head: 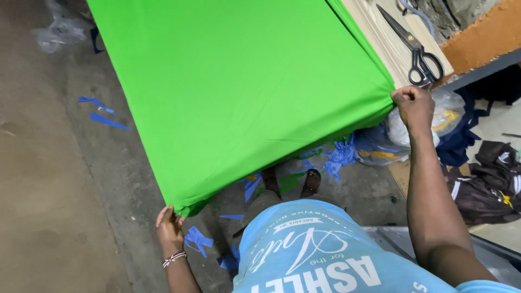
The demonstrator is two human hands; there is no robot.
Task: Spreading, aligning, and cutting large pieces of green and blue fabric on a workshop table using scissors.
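A large bright green cloth (239,81) is stretched flat over a wooden table (380,38), its near edge hanging over. My left hand (169,228) pinches the cloth's lower left corner, below the table's edge. A beaded band circles that wrist. My right hand (413,106) grips the cloth's right corner at the table's edge and pulls it taut. Black-handled scissors (418,51) lie on the bare wood just beyond my right hand.
Blue cloth scraps (198,240) litter the concrete floor (49,179), with more heaped under the table. Plastic bags (445,116) and dark garments (488,179) lie at right. A crumpled clear bag (57,30) sits far left. My sandalled feet (310,182) stand below the cloth.
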